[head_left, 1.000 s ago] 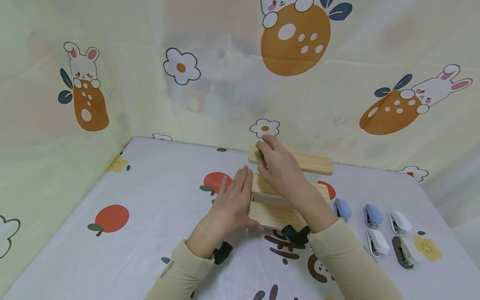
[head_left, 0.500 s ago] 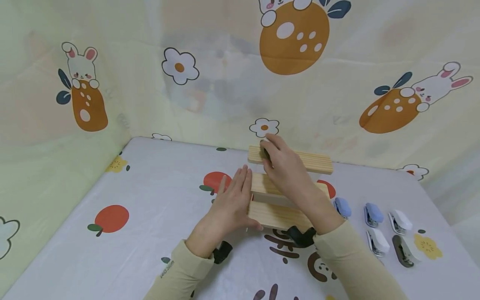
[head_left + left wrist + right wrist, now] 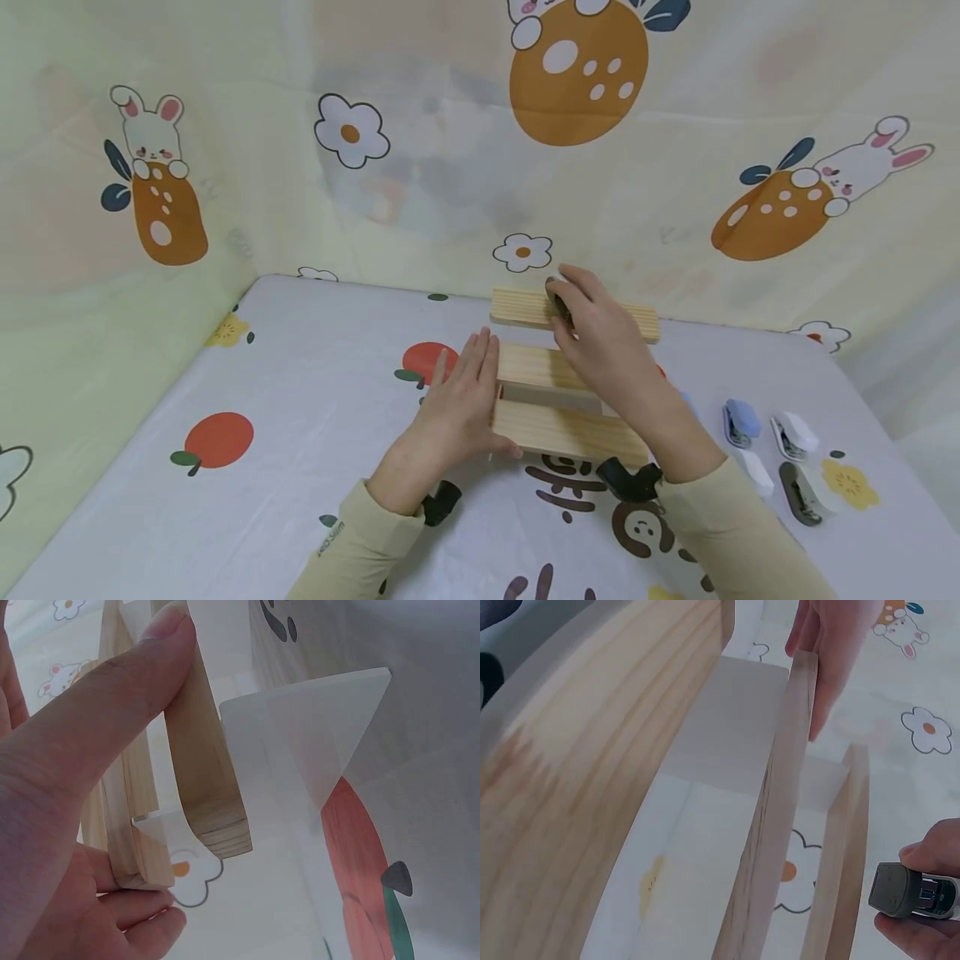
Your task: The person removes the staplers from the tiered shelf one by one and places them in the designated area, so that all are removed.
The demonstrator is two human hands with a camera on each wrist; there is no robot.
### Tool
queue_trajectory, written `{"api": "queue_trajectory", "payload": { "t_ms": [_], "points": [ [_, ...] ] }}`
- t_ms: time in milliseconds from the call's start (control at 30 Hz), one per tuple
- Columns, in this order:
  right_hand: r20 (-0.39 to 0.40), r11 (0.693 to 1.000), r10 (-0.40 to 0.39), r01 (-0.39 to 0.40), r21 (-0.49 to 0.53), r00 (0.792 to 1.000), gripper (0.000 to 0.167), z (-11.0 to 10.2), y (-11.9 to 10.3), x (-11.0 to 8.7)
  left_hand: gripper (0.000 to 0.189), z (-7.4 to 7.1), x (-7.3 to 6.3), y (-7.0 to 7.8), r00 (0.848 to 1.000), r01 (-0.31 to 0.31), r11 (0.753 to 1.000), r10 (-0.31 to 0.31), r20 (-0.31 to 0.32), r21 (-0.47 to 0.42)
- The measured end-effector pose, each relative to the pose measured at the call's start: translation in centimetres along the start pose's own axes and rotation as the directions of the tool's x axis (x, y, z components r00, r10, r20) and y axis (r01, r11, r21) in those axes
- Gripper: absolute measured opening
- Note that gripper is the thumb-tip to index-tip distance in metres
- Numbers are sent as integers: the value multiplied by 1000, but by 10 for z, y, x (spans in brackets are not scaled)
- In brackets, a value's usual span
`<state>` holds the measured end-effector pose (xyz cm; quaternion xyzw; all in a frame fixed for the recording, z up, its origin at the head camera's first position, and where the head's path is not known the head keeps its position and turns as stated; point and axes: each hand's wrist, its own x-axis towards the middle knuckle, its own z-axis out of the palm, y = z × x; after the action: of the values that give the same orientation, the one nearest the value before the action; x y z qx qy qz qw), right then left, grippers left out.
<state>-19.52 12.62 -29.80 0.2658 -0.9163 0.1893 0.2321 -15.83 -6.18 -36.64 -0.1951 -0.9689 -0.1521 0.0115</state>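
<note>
A stepped rack of three wooden slats (image 3: pixel 570 432) with translucent side panels (image 3: pixel 300 731) stands on the table. My left hand (image 3: pixel 457 408) lies against the rack's left end, fingers straight, with the thumb on the front slat. In the left wrist view, fingertips also meet the end of another slat (image 3: pixel 139 862). My right hand (image 3: pixel 611 350) pinches a small stapler (image 3: pixel 896 889) with a dark grey end between thumb and fingers. In the head view it overlaps the grooved rear slat (image 3: pixel 525 308), and the fingers hide part of it.
Right of the rack lie several small staplers: a blue one (image 3: pixel 741 421), a white one (image 3: pixel 797 435), another white one (image 3: pixel 757 475) partly behind the right sleeve, and a grey-and-white one (image 3: pixel 804 496). A patterned curtain (image 3: pixel 420 208) rises close behind the rear slat.
My right hand has moved right along the rear slat with the stapler. Its forearm now covers most of the nearest blue stapler. My left hand stays at the rack's end.
</note>
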Motion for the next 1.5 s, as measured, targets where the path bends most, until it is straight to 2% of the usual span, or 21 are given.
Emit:
{"api": "queue_trajectory", "payload": {
  "t_ms": [367, 567, 1000, 1233, 1500],
  "points": [
    [-67, 999, -34, 32, -22, 997, 36, -15, 6, -19, 141, 0, 0, 0, 1000, 0, 1000, 0, -3, -13],
    [-71, 999, -14, 11, -37, 997, 38, -23, 12, -31, 140, 0, -1, 0, 1000, -4, 1000, 4, -10, -10],
    [-136, 999, 8, -15, -47, 991, 43, -39, 32, -59, 141, 1, -1, 0, 1000, -10, 1000, 10, -19, -2],
    [-143, 997, 36, -45, -57, 989, 47, -44, 44, -72, 141, 0, -1, 0, 1000, -7, 1000, 7, -17, -10],
    [-100, 991, 91, -100, -86, 991, 47, -51, 59, -87, 141, 1, -1, 0, 1000, -10, 1000, 10, -22, -11]
  ]
}}
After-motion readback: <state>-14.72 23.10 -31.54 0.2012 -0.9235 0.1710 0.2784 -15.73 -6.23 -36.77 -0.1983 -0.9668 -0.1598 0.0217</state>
